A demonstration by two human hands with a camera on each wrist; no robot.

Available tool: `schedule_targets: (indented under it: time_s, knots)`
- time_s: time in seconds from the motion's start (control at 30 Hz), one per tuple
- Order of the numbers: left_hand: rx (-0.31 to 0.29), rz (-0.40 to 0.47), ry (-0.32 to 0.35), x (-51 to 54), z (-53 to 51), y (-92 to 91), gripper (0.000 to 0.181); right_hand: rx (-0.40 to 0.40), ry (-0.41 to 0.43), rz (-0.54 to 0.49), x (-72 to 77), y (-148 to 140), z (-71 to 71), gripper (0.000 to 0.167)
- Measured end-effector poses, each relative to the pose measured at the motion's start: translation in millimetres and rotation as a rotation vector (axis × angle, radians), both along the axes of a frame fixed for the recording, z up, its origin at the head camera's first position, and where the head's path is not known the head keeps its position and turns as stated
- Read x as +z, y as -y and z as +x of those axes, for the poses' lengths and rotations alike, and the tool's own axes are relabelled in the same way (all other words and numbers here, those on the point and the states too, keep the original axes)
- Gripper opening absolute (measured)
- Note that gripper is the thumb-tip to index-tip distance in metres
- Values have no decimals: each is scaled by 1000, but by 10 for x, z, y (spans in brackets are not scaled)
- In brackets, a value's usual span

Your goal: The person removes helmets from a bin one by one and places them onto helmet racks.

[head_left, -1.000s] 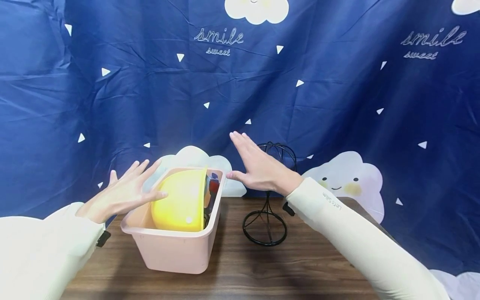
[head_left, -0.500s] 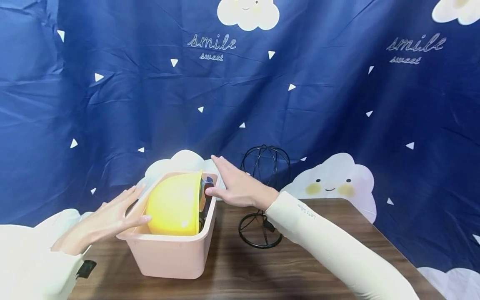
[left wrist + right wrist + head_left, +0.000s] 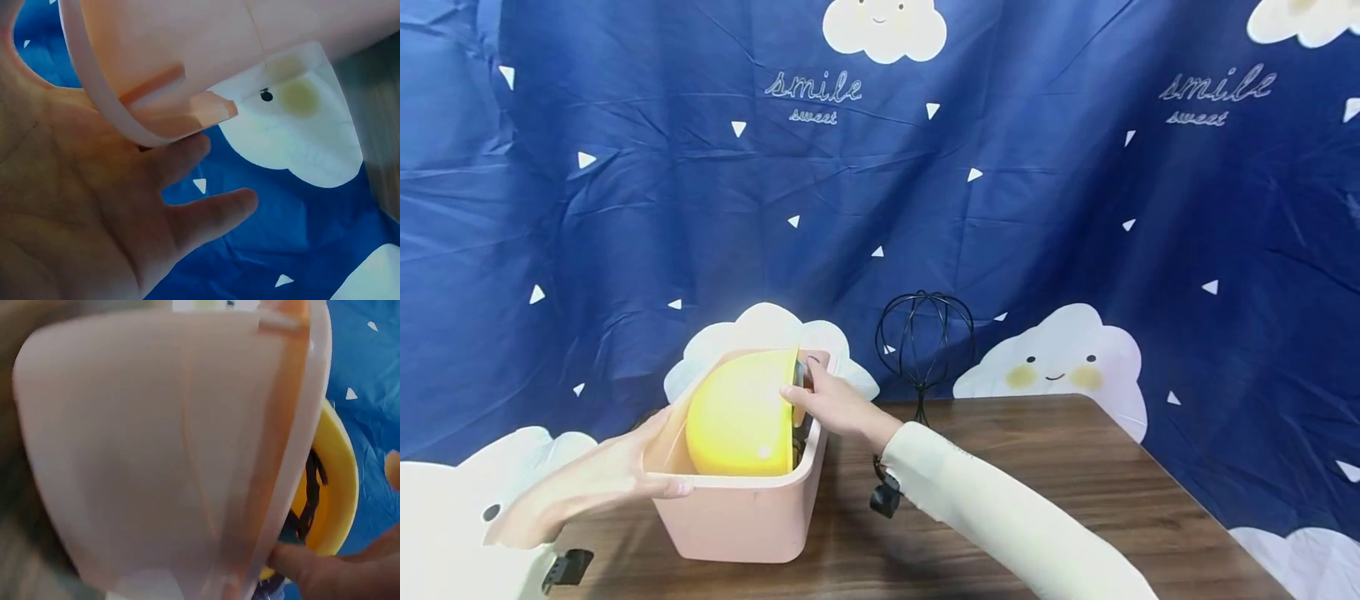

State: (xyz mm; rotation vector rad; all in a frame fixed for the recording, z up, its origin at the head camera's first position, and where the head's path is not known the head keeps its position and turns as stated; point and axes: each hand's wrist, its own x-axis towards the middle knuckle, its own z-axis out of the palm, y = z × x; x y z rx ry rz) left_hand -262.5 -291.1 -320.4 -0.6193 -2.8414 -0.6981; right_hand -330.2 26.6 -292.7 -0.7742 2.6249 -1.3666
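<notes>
A pink plastic bin [image 3: 741, 521] stands on the table. Inside it, a yellow hard hat [image 3: 733, 417] lies on its side with its hollow facing right; dark straps [image 3: 306, 506] show within. My left hand [image 3: 602, 475] rests at the bin's near left corner, thumb across the front and fingers along the left side. Those fingers are fairly straight beneath the rim in the left wrist view. My right hand [image 3: 842, 408] reaches over the bin's right rim beside the hat's brim. In the right wrist view its thumb is apart from the brim; its other fingertips are hidden inside the bin.
Behind my right forearm stands a black wire stand [image 3: 922, 333] with a rounded cage top. Other items, partly hidden, lie in the bin right of the hat. A blue curtain [image 3: 1060, 208] hangs behind the wooden table [image 3: 1037, 483].
My right hand has moved left and down, from above the bin's right side into it. The left hand has lowered onto the bin's left corner. The hat stays in the bin.
</notes>
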Motion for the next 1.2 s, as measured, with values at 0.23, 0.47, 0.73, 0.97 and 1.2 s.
schedule_targets:
  time_s: [0.23, 0.47, 0.73, 0.97, 1.2]
  knots:
    - [82, -46, 57, -55, -20, 35, 115, 87, 400, -439, -35, 233, 14, 58]
    - [90, -58, 49, -38, -35, 29, 112, 59, 339, -369, -70, 365, 115, 52]
    - [130, -82, 73, -36, -44, 30, 114, -81, 69, 10, -94, 462, 177, 62]
    - [150, -95, 72, -57, -13, 30, 114, -199, -9, 70, -119, 530, 193, 59]
    - [139, -97, 52, -41, -11, 21, 114, -232, 123, -187, -112, 459, 164, 70]
